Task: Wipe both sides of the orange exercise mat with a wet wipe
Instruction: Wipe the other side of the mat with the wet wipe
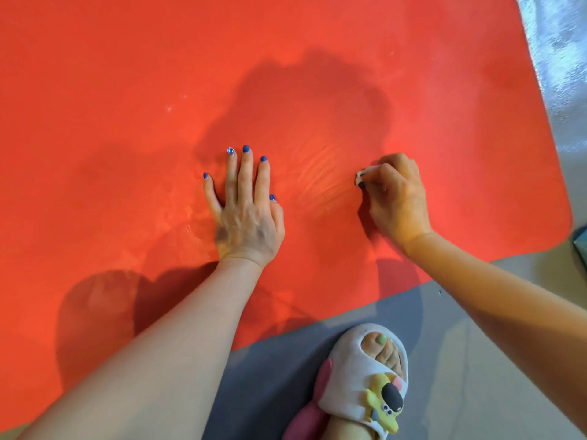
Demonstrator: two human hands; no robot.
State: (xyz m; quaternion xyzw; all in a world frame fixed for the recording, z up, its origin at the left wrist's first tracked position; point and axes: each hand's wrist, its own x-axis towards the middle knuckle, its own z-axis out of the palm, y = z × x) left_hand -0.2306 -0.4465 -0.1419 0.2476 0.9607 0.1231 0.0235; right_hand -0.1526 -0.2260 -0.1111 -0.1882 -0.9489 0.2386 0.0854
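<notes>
The orange exercise mat (127, 74) lay flat and filled most of the view, its rounded near-right corner resting on a grey floor (460, 312). Faint streaks (they looked like wet smears, catching the light) marked the mat's surface between the two hands. A silvery, reflective sheet (559, 58) ran along the mat's far-right edge.

The left hand (246, 211) rested palm down on the mat near its middle, fingers straight and spread, blue-painted nails showing, holding nothing. To its right and well apart from it, the right hand (394, 198) was curled over, knuckles up, pressing down on the mat closer to the right edge. A small white wad, the wet wipe (360, 177), peeked out at the fingertips of that hand, pinched there and touching the mat; most of it was hidden under the fingers.

In the foreground, off the mat on the floor, a foot sat in a white slipper (359, 385) with a yellow cartoon charm. A dark teal object (581, 242) just showed at the right margin, too cropped to identify.
</notes>
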